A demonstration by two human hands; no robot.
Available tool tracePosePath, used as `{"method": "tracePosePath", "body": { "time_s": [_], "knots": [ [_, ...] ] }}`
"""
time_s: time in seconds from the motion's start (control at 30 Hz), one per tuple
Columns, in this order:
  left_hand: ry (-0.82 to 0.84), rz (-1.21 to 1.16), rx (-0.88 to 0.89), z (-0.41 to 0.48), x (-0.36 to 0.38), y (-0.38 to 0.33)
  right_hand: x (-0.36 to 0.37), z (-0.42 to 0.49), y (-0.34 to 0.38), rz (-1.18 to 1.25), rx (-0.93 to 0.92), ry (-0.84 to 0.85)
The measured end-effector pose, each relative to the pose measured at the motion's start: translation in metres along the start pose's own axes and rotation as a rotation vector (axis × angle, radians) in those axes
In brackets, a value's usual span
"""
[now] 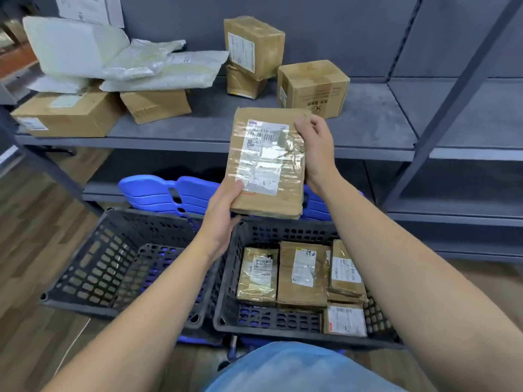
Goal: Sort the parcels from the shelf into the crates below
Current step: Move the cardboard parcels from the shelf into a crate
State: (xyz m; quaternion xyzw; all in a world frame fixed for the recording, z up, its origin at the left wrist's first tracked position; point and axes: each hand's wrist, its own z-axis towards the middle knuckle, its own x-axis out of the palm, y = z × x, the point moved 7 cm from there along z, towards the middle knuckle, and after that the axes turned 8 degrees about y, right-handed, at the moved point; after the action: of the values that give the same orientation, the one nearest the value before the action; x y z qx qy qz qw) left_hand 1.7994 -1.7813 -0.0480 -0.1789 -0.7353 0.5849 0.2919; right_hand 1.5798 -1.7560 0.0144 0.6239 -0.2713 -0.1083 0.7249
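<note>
A flat brown cardboard parcel (266,162) with a white label and clear tape is held up in front of the grey shelf (373,120), above the crates. My left hand (223,219) grips its lower left corner from below. My right hand (317,148) grips its right edge, fingers curled over the top corner. Below, the right black crate (283,321) holds several brown labelled parcels (302,273). The left black crate (119,264) shows no parcels inside.
On the shelf lie white bubble mailers (135,60) over brown boxes (68,114) at left, two stacked boxes (252,49) at the back, and one box (314,86) at right. Blue plastic crates (167,193) sit behind the black ones. Wooden floor lies at left.
</note>
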Motion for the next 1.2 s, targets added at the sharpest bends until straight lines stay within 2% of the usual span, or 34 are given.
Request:
{"method": "tracePosePath", "body": {
  "time_s": [0.2, 0.3, 0.6, 0.87, 1.0, 1.07, 1.13, 1.2],
  "knots": [
    [-0.107, -0.043, 0.054, -0.005, 0.018, 0.013, -0.015, -0.001, -0.007, -0.036, 0.027, 0.061],
    [-0.159, 0.008, 0.107, -0.009, 0.023, 0.015, -0.024, 0.001, -0.014, -0.04, 0.053, 0.089],
    [-0.226, 0.485, 0.356, -0.037, 0.035, 0.013, -0.04, -0.004, -0.038, 0.114, 0.193, 0.064],
    [-0.147, 0.578, 0.283, -0.065, 0.048, 0.068, -0.038, -0.02, -0.036, -0.019, 0.104, 0.211],
    [-0.241, 0.773, 0.31, -0.066, 0.043, 0.055, -0.043, -0.02, -0.04, -0.096, 0.178, 0.205],
    [-0.26, 0.714, 0.297, -0.064, 0.044, 0.04, -0.048, -0.017, -0.044, -0.216, 0.265, 0.228],
    [-0.325, 0.454, 0.283, -0.057, 0.038, 0.024, -0.056, -0.017, -0.044, -0.355, 0.34, 0.266],
    [-0.402, 0.161, 0.212, -0.044, 0.029, 0.009, -0.067, -0.015, -0.037, -0.384, 0.332, 0.256]
  ]
}}
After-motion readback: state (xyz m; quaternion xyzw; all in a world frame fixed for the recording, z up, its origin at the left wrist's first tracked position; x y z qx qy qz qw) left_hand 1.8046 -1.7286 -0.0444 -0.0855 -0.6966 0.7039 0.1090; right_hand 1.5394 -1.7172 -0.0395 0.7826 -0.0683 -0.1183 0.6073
